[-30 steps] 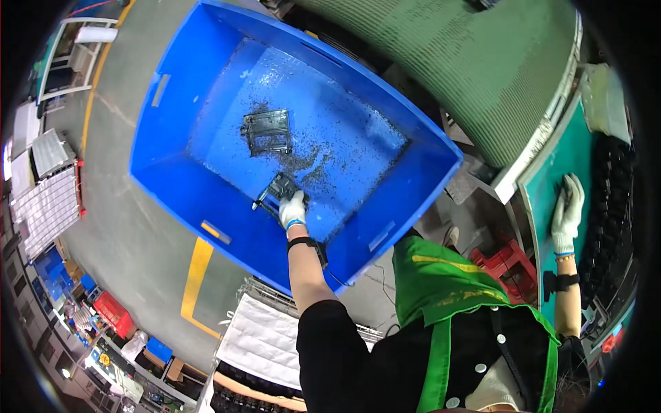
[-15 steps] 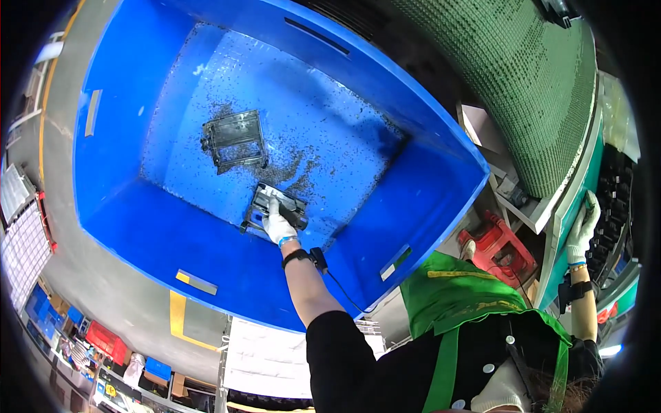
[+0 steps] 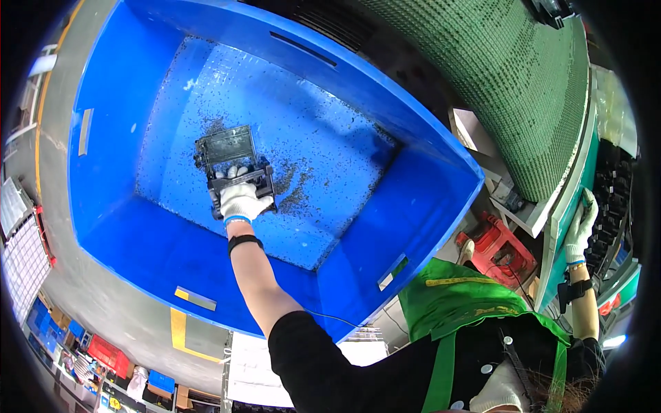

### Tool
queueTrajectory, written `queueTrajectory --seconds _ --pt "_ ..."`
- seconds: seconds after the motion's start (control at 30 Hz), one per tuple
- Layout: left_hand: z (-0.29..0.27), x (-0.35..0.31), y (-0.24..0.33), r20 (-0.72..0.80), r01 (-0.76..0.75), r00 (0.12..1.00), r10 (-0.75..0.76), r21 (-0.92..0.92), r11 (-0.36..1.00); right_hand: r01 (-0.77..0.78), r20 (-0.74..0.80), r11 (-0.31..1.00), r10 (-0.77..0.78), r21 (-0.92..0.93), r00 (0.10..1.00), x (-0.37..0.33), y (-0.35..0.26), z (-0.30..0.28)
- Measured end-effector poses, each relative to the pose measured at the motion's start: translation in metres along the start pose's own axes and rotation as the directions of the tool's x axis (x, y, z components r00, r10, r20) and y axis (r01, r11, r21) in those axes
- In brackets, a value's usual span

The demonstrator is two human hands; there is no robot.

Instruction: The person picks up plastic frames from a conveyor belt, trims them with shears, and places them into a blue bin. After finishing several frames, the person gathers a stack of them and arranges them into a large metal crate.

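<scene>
Blue plastic bin (image 3: 138,237), one, deep and open-topped, landmark for the places below; black frame (image 3: 266,180), one, within the bin, left of its middle; gloved left hand (image 3: 242,201), reaching into the bin, its fingers curled over the black frame and gripping it; dark panelled frame (image 3: 231,143), one, on the bin's far side of the held piece; the two overlap in this view, contact between them not to be told; gloved right hand (image 3: 582,227), well outside the bin to its right, fingers extended along the green desk (image 3: 556,265), nothing seen in them.

State of work, as judged: grip on the black frame made; both frames low inside the bin, neither raised past its rim; no hold on the panelled frame shows; black specks (image 3: 292,196) left on the bin's floor, thickest near its middle.

Edges and room: four high walls around the pieces; left forearm crossing the bin's near wall; thin cable (image 3: 337,318) close by that same rim; widest stretch for moving, as judged, inside the bin toward its right corner; green ribbed sheet (image 3: 509,89) beyond the bin's far right rim; red stool (image 3: 496,255) just right of the bin.
</scene>
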State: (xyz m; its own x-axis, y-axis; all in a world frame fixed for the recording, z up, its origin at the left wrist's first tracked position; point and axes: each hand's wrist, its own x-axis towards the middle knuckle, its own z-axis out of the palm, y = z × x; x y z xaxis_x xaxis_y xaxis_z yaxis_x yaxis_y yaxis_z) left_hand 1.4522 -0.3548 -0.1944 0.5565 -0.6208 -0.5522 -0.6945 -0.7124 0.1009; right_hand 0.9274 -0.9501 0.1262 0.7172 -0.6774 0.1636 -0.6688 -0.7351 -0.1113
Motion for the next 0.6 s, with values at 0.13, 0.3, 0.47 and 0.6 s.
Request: queueTrajectory --seconds 0.13,0.3,0.47,0.6 --pt "-0.019 0.022 0.024 0.388 0.208 0.902 -0.189 -0.009 0.978 0.023 -0.01 0.999 -0.022 0.028 1.0 0.016 -0.009 0.003" --pt "-0.004 0.018 0.054 -0.14 0.036 0.986 -0.088 -0.334 0.942 0.096 -0.067 0.995 -0.096 -0.006 0.993 0.029 -0.076 -0.019" --pt "-0.011 -0.066 0.069 -0.33 -0.071 0.944 0.027 -0.123 0.99 0.168 -0.138 0.986 -0.165 0.016 0.977 0.024 -0.129 -0.009" --pt "0.064 -0.068 0.038 0.301 0.501 0.865 -0.401 -0.536 0.679 0.121 -0.188 0.984 -0.095 0.132 0.978 0.007 -0.14 -0.029"
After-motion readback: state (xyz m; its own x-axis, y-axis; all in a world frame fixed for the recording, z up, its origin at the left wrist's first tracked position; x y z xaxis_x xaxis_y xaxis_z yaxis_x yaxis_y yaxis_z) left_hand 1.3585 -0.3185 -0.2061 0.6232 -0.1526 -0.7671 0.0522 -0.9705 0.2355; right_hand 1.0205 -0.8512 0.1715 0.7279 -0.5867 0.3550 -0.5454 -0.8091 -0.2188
